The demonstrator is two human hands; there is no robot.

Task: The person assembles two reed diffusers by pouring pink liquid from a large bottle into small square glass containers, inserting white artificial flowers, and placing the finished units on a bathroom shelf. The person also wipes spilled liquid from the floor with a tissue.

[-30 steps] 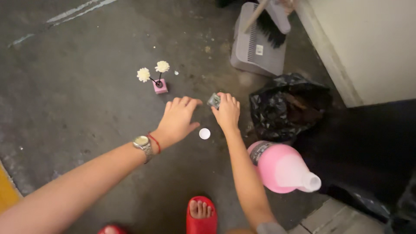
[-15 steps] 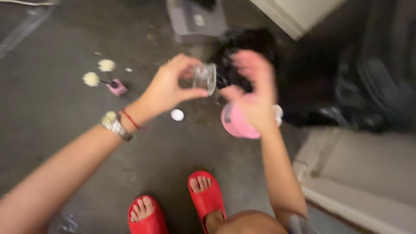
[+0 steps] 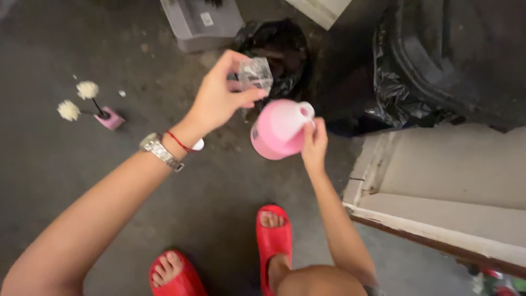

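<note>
Head view: the left hand [image 3: 219,98] pinches a small clear glass jar [image 3: 255,74], raised off the floor since a second ago. The right hand [image 3: 313,147] now grips the pink jug [image 3: 278,130] by its white neck, lifted and tipped toward the jar at the jar's five o'clock. A white cap [image 3: 198,144] lies on the concrete floor [image 3: 66,164] at seven o'clock. Both items are airborne; pouring appears set up.
</note>
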